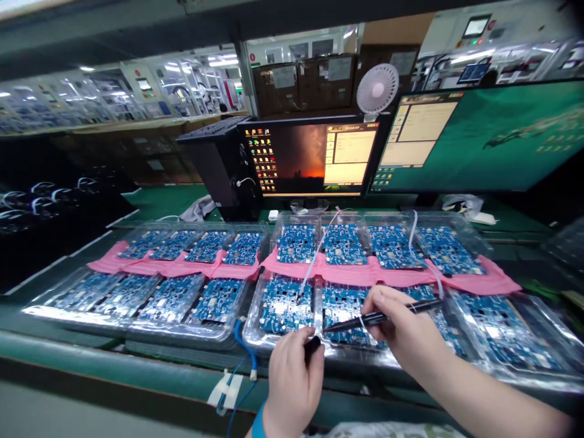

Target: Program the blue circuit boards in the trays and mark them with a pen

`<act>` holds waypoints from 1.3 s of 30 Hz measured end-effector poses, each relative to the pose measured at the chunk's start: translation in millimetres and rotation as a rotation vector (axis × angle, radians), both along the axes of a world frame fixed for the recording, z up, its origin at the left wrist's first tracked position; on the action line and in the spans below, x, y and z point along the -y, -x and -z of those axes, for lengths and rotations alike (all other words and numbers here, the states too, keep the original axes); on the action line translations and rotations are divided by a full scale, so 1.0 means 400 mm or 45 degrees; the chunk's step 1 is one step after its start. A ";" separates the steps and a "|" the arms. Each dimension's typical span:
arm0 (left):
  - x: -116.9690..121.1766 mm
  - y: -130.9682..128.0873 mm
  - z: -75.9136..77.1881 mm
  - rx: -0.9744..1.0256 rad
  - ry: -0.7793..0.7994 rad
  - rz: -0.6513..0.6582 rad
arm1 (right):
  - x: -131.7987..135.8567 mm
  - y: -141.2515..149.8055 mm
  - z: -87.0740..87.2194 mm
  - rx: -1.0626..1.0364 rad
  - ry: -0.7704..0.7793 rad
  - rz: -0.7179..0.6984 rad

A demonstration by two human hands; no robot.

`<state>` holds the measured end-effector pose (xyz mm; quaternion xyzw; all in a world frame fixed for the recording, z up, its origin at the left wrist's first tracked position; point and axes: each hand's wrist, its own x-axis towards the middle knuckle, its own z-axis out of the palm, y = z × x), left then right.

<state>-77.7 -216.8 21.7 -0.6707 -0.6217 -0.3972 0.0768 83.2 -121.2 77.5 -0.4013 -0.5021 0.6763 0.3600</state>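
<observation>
My right hand (399, 325) grips a black marker pen (349, 324), its narrow tip pointing left. Just below and left of that tip, my left hand (292, 380) is closed around a small black pen cap (312, 345), apart from the marker. Both hands are over the front edge of the right clear plastic tray (253, 331), which holds several blue circuit boards (287, 304). A pink strip (347, 274) runs across the middle of this tray. One white cable (314, 258) lies over the boards, with its lower end on a front-row board.
To the left stands another clear tray (45, 310) of blue boards. Behind are a computer tower (207, 173), two monitors (296, 158) and a small white fan (378, 90). A blue wrist cord (246, 347) hangs at the bench's front edge (173, 368). Another white cable (413, 231) crosses boards at right.
</observation>
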 end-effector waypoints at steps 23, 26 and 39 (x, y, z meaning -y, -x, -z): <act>-0.048 -0.047 -0.044 -0.051 0.404 0.681 | 0.096 -0.067 0.110 0.158 -0.448 -0.321; -0.075 -0.082 -0.029 -0.148 0.328 0.710 | 0.076 -0.109 0.079 0.357 -0.513 -0.271; -0.216 -0.173 -0.139 -0.744 0.267 0.934 | -0.094 -0.323 0.123 1.594 -0.987 0.136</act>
